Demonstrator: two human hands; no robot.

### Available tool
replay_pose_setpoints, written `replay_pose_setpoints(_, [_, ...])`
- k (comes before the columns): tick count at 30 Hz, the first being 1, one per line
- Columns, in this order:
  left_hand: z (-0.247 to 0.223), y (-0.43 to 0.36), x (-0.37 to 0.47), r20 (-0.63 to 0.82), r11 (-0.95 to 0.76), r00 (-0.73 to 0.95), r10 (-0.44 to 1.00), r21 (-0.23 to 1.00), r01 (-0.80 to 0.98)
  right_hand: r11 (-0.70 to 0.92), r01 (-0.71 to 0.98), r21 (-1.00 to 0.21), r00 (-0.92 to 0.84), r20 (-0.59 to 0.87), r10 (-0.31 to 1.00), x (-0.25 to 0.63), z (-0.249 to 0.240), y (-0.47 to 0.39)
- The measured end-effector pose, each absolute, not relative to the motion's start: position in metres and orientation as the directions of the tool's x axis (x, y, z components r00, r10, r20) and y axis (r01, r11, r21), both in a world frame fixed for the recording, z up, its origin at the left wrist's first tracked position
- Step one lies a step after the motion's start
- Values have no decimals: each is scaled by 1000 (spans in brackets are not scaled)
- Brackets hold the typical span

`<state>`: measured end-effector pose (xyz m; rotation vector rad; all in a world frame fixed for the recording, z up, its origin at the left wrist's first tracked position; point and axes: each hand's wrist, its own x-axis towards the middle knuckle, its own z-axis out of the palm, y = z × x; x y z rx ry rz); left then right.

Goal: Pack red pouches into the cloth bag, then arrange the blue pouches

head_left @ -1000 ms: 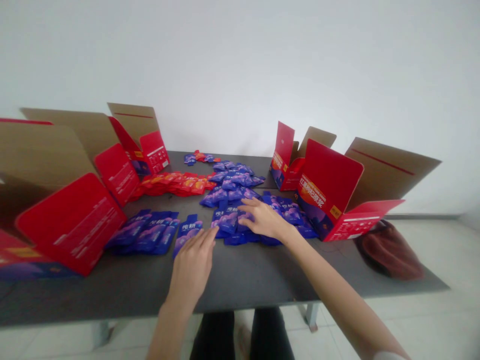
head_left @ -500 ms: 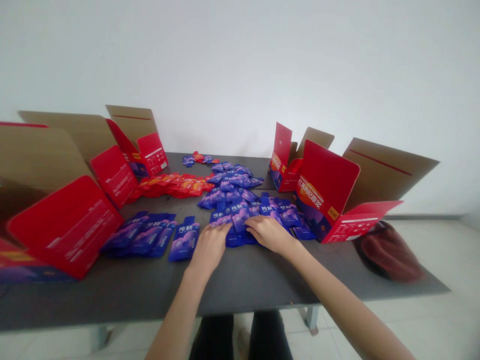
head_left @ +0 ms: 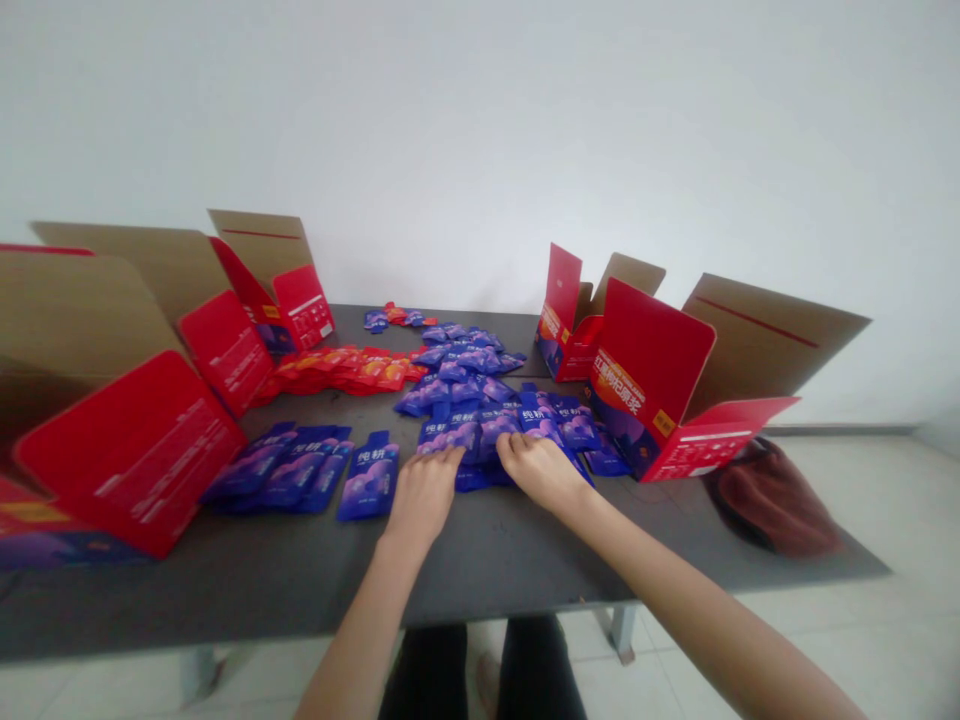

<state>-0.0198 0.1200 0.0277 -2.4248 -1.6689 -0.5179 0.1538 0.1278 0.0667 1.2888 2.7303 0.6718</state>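
Note:
My left hand (head_left: 427, 488) rests at the front of the heap, its closed fingers on the lower edge of a blue-purple pouch (head_left: 460, 430). To its right, my right hand (head_left: 538, 468) pinches the lower right corner of another blue-purple pouch (head_left: 496, 422). Both thumbs point inward, and the fingertips are partly hidden. More blue-purple pouches lie under and behind the hands, reaching toward the wall. A single pouch (head_left: 369, 478) lies flat just left of my left hand, beside an overlapping row of similar pouches (head_left: 289, 468).
Red pouches (head_left: 352, 369) are piled behind the row. Open red cartons (head_left: 135, 450) with raised flaps line the left side. Another open carton (head_left: 652, 390) and a smaller one (head_left: 566, 330) stand at right, near a dark red cloth item (head_left: 780, 500) on the grey table (head_left: 495, 560).
One pouch between my hands has shifted left, toward my left hand. My right hand has moved slightly and now grips the pouch to the right of it.

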Motion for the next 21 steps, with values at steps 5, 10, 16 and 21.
replay_pose_setpoints(5, [28,120,-18,373,-395,340,863,80,915,603,697,387,-685,113,720,157,65,127])
replay_pose_setpoints(10, [27,117,-22,384,-400,337,860,95,912,596,769,233,-638,347,687,160,70,137])
replay_pose_setpoints(16, [25,116,-24,389,-387,318,865,114,915,635,766,-100,-580,319,750,153,63,174])
replay_pose_setpoints(21, [22,119,-26,400,-369,289,870,140,919,688,716,-122,-635,297,713,154,45,181])
